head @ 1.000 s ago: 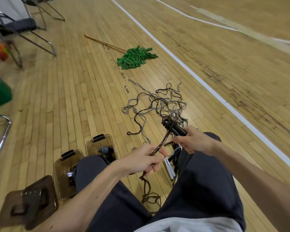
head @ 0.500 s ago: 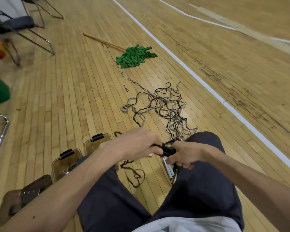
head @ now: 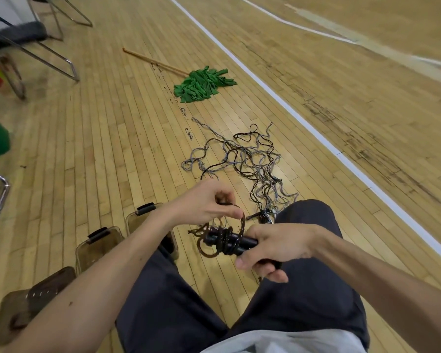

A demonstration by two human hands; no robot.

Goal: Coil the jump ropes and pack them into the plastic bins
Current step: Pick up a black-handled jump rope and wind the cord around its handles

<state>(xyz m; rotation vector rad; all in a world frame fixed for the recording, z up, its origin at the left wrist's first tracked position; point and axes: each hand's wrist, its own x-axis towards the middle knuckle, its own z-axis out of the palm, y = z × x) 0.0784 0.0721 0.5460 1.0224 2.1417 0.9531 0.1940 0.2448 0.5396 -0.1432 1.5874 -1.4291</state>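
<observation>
Several turns of brown cord (head: 225,242) wrap the jump rope handles (head: 248,242), clamped in the curled grip of the right hand (head: 278,245) just right of the plastic bins (head: 92,250), while the left hand (head: 206,202) pinches its loose loop, so more winding likely comes next.

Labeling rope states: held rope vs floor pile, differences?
The held rope is dark, wound tightly round black handles; the floor pile is grey and black, loose and tangled. The right hand grips the held rope and the left hand pinches its strand; the floor pile lies untouched. Both are outside the bins.
</observation>
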